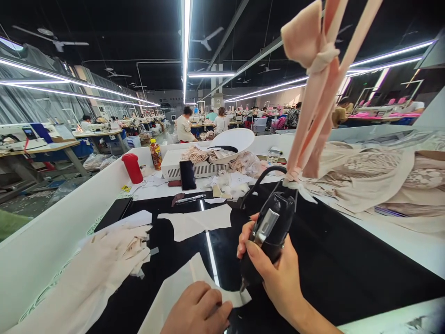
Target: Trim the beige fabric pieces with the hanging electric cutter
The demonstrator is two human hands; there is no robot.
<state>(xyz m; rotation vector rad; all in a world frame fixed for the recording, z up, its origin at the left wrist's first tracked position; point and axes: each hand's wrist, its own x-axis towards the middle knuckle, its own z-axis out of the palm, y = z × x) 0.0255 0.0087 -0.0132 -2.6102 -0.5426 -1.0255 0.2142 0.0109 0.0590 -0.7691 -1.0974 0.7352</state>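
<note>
A black corded hand tool [273, 222] with a metal lever and a narrow tip is gripped in my right hand [283, 273]. Its tip points down at the right end of a pale cut fabric piece [174, 287]. Onto that piece presses my left hand [200, 308], fingers bent and close together; its thumb is hidden. Pink knotted fabric strips [309, 111] rise from the top of the tool. Another pale cut piece [200, 221] lies flat on the black tabletop [333, 260], beyond my hands.
Stacked pale fabric [83, 273] lies at left, more cut pieces [368, 171] at right. Behind stand a phone [188, 175], a white vented box [172, 164], a red cup [132, 168] and a drink bottle [155, 154]. A pen [191, 199] lies nearby. People sit at sewing tables farther off.
</note>
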